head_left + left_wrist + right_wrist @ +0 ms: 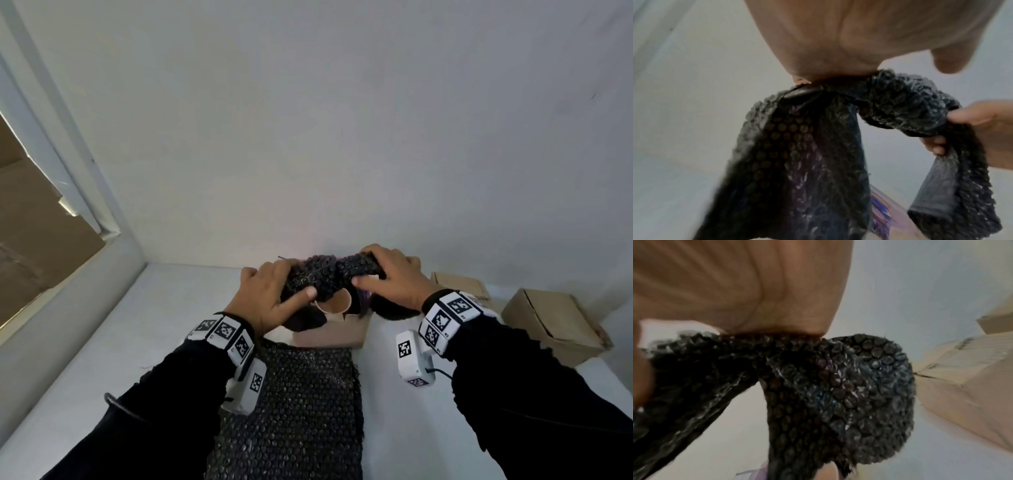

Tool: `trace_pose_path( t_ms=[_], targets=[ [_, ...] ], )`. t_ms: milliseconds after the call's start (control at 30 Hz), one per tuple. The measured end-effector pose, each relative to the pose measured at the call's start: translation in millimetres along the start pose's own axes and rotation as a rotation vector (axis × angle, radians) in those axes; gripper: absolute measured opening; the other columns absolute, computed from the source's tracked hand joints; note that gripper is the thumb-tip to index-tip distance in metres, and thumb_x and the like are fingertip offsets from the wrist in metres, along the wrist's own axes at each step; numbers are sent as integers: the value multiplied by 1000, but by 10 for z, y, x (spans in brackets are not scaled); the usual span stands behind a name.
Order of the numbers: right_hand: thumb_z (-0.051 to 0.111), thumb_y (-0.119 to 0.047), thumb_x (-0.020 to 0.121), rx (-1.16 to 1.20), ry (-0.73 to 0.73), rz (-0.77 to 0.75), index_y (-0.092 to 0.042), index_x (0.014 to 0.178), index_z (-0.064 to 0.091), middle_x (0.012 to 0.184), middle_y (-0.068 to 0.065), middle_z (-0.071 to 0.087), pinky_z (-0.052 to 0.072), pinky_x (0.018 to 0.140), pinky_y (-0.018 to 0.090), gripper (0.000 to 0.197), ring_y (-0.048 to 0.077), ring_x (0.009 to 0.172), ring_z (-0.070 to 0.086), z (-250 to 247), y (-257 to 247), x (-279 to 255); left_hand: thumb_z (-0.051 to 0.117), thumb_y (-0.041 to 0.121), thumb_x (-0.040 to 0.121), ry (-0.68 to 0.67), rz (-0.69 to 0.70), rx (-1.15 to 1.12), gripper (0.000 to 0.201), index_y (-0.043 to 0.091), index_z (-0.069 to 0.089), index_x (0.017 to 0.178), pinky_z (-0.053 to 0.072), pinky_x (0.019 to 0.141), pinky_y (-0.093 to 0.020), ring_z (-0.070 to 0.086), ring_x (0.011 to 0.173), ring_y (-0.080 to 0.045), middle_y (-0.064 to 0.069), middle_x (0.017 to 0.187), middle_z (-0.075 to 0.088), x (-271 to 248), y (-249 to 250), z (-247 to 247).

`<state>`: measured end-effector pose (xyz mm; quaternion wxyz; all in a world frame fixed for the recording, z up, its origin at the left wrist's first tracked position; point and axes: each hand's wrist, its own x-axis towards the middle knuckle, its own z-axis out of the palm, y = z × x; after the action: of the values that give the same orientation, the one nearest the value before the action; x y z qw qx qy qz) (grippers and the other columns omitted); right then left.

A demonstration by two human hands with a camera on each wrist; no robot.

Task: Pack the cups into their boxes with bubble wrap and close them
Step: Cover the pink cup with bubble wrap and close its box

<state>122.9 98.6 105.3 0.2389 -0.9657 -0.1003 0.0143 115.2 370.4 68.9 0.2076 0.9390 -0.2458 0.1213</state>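
Head view: 1 strip of black bubble wrap (329,274), held raised over 1 open pinkish box (329,334) on the white worktop (102,359). Left hand (270,298) curled round the strip's left part, thumb across the front. Right hand (390,277) curled round the right part, thumb pinching underneath. 1 cup (334,305) with pale rim and brown inside, just below the strip, seemingly standing in the box; exact seating hidden by the hands. 1 flat sheet of bubble wrap (294,404) on the worktop, nearer the body, touching the box's near edge. 2 closed brown boxes (555,322) at right, well apart from the open one.

Left wrist view: wrap bunched and twisted between both hands, ends hanging loose; purple print showing through, source unclear.

Step in hand, by judgement: padding the cup before closing. Advice: keep the strip untwisted, lay it evenly round or over the cup, tuck loose ends inside the walls so the flaps shut flat. Risk: a trailing end tipping the cup or jamming the lid.
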Motion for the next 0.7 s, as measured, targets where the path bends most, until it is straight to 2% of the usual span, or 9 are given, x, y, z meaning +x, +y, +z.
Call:
trace_pose_path(
  t_ms=[33, 100, 167, 233, 300, 433, 500, 567, 700],
  targets=[
    [41, -62, 80, -1, 1, 5, -35, 126, 45, 107, -4, 49, 22, 97, 38, 53, 16, 110, 39, -32, -13, 45, 22, 63, 89, 25, -9, -8, 60, 28, 46, 132, 30, 92, -41, 49, 105, -15, 9, 108, 53, 47, -13, -9],
    [22, -51, 79, -17, 37, 7, -41, 133, 43, 107, -4, 43, 17, 94, 35, 58, 14, 112, 33, -47, 25, 168, 23, 44, 91, 81, -10, 40, 53, 24, 52, 131, 32, 84, -39, 48, 99, -20, 5, 101, 49, 165, -26, 7],
    [20, -38, 81, -81, 103, -18, -44, 134, 45, 105, -5, 40, 13, 87, 30, 59, 11, 108, 30, -52, 87, 287, 34, 33, 91, 142, 26, 109, 42, 21, 57, 124, 34, 77, -38, 49, 91, -23, 2, 97, 49, 261, -20, 64],
    [33, -32, 85, -205, 192, -64, -43, 127, 51, 109, -9, 44, 12, 82, 30, 47, 14, 108, 32, -72, 138, 376, 52, 25, 89, 227, 99, 178, 29, 19, 59, 117, 36, 71, -37, 50, 86, -25, 0, 96, 51, 322, 18, 121],
    [54, -22, 82, -280, 332, -113, -41, 114, 56, 110, -14, 53, 16, 83, 34, 37, 19, 109, 35, -94, 169, 448, 65, 17, 85, 319, 170, 243, 31, 17, 61, 116, 38, 68, -37, 50, 82, -26, -1, 94, 55, 357, 64, 150],
    [69, -2, 67, -244, 573, -248, -27, 88, 60, 91, -11, 58, 28, 74, 35, 35, 21, 92, 39, -104, 214, 554, 66, 11, 84, 430, 216, 311, 39, 14, 62, 123, 39, 68, -39, 49, 82, -27, -3, 90, 59, 418, 42, 190],
    [65, 11, 63, -179, 537, -384, -18, 79, 60, 86, -2, 54, 40, 66, 38, 33, 22, 85, 41, -14, 244, 605, 66, 9, 82, 357, 281, 300, 33, 18, 68, 113, 36, 66, -38, 48, 80, -27, -1, 87, 57, 427, -12, 309],
    [59, 14, 62, -169, 411, -469, -15, 71, 59, 86, 2, 52, 43, 61, 40, 30, 22, 83, 43, 136, 279, 640, 65, 12, 80, 217, 358, 271, 26, 24, 72, 102, 34, 64, -35, 47, 80, -24, 1, 87, 56, 401, -42, 467],
    [65, 8, 58, -318, 35, -503, -17, 64, 53, 86, 0, 49, 43, 54, 39, 29, 19, 84, 45, 410, 365, 679, 70, 24, 68, -130, 349, 341, 26, 34, 73, 93, 39, 64, -33, 50, 80, -21, 3, 93, 55, 281, -5, 789]
  ],
)
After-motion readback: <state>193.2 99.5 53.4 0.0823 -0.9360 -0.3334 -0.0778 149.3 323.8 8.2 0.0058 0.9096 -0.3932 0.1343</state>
